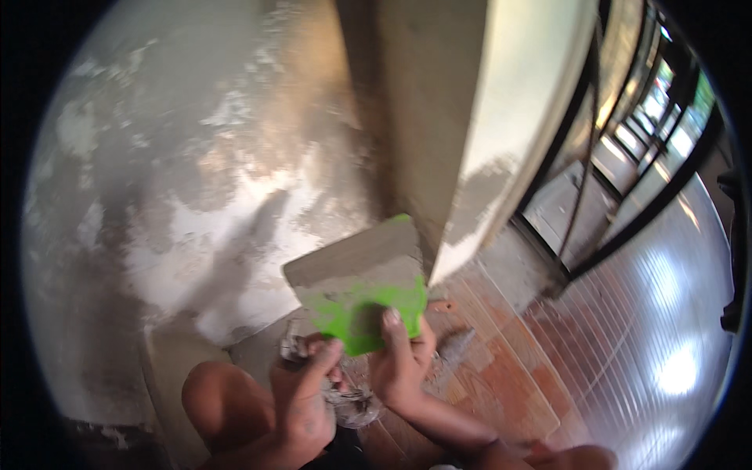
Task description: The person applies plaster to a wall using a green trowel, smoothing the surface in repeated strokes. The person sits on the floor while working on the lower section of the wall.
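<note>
A flat green plastic spreader (352,262), coated in grey paste over much of its face, is held up before the mottled wall. My right hand (403,360) grips it at the lower right, thumb pressed on the green face. My left hand (309,380) is closed at the spreader's lower left, with its thumb near that edge and grey crumpled, paste-smeared material (352,403) around its fingers; exactly what it holds is unclear. My bare knee (215,392) shows at the lower left.
A patchy plastered wall (133,196) rises ahead and left, meeting a pillar (423,102) with a pale edge. Tiled steps (509,360) descend on the right beside a shiny ribbed metal surface (642,321). Dark metal framing (611,251) stands at the upper right.
</note>
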{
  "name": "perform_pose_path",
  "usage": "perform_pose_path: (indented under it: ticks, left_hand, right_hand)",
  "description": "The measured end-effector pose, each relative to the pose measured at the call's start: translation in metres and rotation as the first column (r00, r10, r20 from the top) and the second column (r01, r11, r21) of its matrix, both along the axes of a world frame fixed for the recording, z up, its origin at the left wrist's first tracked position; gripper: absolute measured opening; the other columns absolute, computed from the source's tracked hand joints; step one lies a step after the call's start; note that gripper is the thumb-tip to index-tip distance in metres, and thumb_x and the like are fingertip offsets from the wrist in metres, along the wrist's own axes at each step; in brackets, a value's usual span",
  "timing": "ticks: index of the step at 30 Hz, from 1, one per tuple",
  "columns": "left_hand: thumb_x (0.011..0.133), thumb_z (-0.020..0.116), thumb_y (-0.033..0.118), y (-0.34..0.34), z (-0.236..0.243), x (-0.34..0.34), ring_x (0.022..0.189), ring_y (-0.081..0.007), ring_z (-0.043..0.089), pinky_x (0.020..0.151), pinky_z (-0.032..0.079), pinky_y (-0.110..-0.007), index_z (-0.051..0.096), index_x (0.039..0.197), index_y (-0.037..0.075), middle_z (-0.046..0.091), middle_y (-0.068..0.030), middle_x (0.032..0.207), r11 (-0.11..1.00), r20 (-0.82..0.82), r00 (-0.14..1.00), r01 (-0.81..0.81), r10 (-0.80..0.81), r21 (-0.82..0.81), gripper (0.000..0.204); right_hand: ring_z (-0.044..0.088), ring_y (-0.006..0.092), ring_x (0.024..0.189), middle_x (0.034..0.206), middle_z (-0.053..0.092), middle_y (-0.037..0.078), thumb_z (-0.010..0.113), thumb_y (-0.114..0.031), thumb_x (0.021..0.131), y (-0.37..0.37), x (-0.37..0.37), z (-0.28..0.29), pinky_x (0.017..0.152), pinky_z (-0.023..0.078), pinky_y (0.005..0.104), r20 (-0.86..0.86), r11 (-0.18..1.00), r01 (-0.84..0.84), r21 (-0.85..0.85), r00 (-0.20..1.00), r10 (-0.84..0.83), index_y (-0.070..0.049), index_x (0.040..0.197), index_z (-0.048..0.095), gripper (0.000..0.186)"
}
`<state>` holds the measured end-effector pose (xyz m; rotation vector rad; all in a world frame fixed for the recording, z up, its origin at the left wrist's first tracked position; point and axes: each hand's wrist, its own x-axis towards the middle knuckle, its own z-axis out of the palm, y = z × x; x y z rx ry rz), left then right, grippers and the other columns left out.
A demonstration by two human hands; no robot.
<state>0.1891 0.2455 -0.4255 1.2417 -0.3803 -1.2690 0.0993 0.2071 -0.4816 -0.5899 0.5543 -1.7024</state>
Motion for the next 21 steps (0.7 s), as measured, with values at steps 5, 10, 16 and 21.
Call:
perform_pose_path:
  ticks: [5,10,16,21]
  left_hand:
    - [0.092,0.069,0.016,0.002,0.001,0.005,0.069,-0.0081,0.048,0.055,0.041,-0.027,0.054,0.099,0.017,0.055,0.005,0.088,0.999,0.074,0.997,0.013,-0.015,0.03,0.016]
    - [0.097,0.064,0.022,0.008,0.0,0.012,0.069,-0.0061,0.043,0.056,0.036,-0.025,0.054,0.102,0.017,0.053,0.0067,0.092,0.995,0.161,0.984,0.087,-0.08,-0.038,0.012]
    - [0.099,0.061,0.024,0.011,-0.004,0.008,0.069,-0.006,0.043,0.056,0.034,-0.025,0.052,0.106,0.016,0.052,0.006,0.091,0.998,0.185,0.981,0.054,-0.056,0.014,0.014]
    - [0.1,0.061,0.026,0.012,-0.006,0.007,0.067,-0.0068,0.043,0.055,0.034,-0.025,0.053,0.107,0.016,0.052,0.0056,0.09,0.999,0.209,0.977,0.032,-0.036,0.021,0.015]
  right_hand:
    - [0.058,0.013,0.095,0.103,0.063,0.006,0.052,-0.012,0.103,-0.018,-0.006,0.009,0.085,0.046,0.0278,0.166,0.766,0.627,0.14,0.748,-0.642,0.001,0.11,0.061,0.017]
    - [0.056,0.012,0.089,0.097,0.062,0.007,0.05,-0.011,0.104,-0.063,-0.063,-0.043,0.079,0.046,0.0271,-0.27,0.591,0.805,0.048,0.581,-0.768,0.005,0.113,0.059,0.02]
    - [0.056,0.0109,0.085,0.094,0.065,0.01,0.05,-0.001,0.1,-0.09,-0.083,-0.108,0.074,0.045,0.0255,-0.608,0.607,0.794,-0.001,0.482,-0.631,0.006,0.122,0.058,0.024]
    - [0.064,0.0346,0.112,0.124,0.063,0.025,0.056,0.004,0.094,-0.106,-0.094,-0.076,0.098,0.049,0.0395,-0.631,0.59,0.762,-0.266,0.324,-0.705,0.002,0.138,0.052,0.045]
